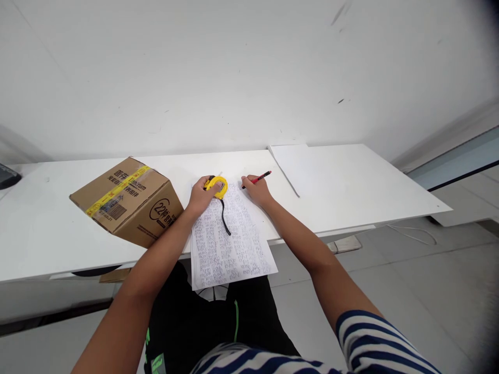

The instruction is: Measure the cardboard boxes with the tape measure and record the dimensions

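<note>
My left hand (202, 195) is closed around a yellow tape measure (220, 193), its thumb lying across the case. A black wrist strap (224, 218) trails from the case over a written sheet of paper (230, 254). That sheet is covered in columns of blue handwriting, and its lower part hangs past the table's front edge. In my right hand (255, 189) is a red and black pen (262, 176), tip down near the sheet's upper right. Whether the tip touches the paper I cannot tell.
A taped cardboard box (128, 202) stands left of my left forearm on the white table (351, 192). Blank white paper (292, 163) lies at the back, right of my right hand. A dark object (8, 176) sits at the far left. Behind the table rises a white wall (234, 78).
</note>
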`<state>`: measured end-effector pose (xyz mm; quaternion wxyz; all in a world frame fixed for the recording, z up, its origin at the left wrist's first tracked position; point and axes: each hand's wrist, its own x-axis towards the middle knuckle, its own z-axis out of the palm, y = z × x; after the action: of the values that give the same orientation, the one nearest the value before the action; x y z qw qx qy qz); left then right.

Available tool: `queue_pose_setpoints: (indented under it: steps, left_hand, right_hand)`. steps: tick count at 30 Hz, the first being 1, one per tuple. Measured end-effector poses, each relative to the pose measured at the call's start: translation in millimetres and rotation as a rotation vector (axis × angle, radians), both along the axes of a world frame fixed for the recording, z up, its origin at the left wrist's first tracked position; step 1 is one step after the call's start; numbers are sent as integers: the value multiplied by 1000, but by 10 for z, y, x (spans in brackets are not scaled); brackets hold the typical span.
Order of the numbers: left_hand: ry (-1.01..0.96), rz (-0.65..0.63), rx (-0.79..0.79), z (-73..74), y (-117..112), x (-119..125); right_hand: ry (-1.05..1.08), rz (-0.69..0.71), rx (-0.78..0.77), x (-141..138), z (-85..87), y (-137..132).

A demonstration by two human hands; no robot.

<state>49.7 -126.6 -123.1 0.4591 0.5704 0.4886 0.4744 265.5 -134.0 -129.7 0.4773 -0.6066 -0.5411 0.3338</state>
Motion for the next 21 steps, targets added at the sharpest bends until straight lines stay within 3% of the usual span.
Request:
queue_pose_setpoints:
  steps: [21]
  left_hand:
    - [13, -24, 16, -25, -3, -11]
  right_hand:
    - [5, -71, -1, 56, -6, 13]
